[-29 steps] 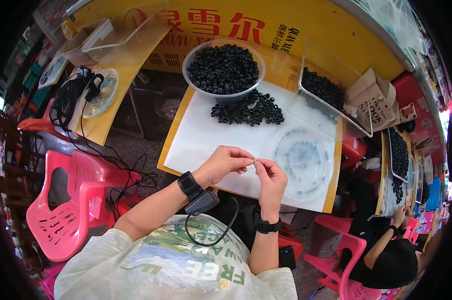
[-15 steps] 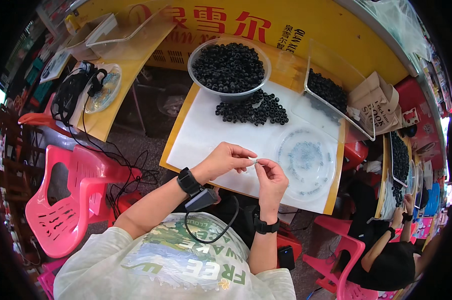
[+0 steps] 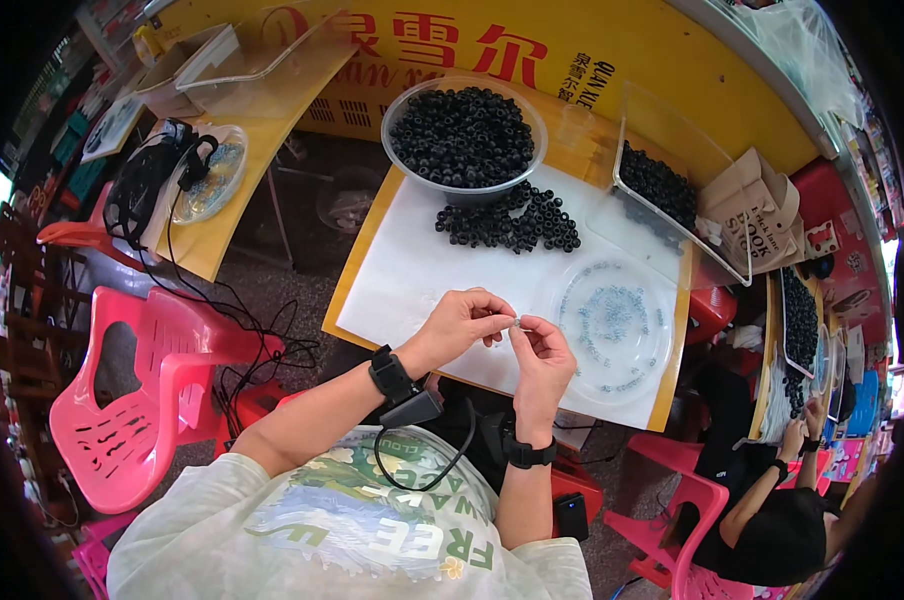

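Over the near edge of the white-covered table (image 3: pixel 392 270), my left hand (image 3: pixel 460 326) and my right hand (image 3: pixel 542 365) meet, fingertips almost touching. Both are closed in a pinch on a tiny pale piece (image 3: pixel 517 323), mostly hidden by the fingers and too small to name. Right of my hands lies a clear round plastic dish (image 3: pixel 660 375) with many small light-blue pieces in it. Beyond them, loose black beads (image 3: pixel 517 222) are heaped on the white surface, against a clear bowl (image 3: pixel 472 190) full of the same beads.
At the table's far right stands a clear bin (image 3: pixel 712 262) holding more black beads, beside a paper bag (image 3: pixel 757 205). A second table (image 3: pixel 242 160) with cables is at the left. Pink chairs (image 3: pixel 122 430) stand both sides. A co-worker (image 3: pixel 782 520) handles beads at the right.
Both hands stay pinched together over the table. They sit very slightly lower and farther right in the picture, and the whole view has shifted a little. Nothing was let go.
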The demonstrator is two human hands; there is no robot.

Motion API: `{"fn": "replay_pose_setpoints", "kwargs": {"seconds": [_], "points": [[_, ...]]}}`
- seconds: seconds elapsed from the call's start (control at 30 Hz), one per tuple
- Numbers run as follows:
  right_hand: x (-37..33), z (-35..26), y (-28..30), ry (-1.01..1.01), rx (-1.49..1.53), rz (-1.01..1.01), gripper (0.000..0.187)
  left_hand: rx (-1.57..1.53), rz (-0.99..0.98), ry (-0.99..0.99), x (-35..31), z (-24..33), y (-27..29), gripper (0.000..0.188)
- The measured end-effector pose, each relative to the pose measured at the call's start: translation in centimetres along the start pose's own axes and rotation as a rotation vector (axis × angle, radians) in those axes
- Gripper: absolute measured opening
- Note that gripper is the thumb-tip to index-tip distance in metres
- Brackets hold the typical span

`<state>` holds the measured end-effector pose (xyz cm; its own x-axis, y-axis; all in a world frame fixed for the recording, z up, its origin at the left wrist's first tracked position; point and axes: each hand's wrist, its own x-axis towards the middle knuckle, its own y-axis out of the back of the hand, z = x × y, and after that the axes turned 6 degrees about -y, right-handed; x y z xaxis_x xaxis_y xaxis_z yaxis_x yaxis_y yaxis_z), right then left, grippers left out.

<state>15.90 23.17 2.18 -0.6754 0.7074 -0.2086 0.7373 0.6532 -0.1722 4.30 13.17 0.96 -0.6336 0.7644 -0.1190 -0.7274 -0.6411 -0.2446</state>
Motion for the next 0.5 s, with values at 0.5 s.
{"fn": "replay_pose_setpoints", "kwargs": {"seconds": [0.5], "points": [[1.3,0.1,-0.6,0.031,-0.070,0.076,0.015,-0.104,0.064,0.082,1.3,0.0,-0.4,0.018]]}}
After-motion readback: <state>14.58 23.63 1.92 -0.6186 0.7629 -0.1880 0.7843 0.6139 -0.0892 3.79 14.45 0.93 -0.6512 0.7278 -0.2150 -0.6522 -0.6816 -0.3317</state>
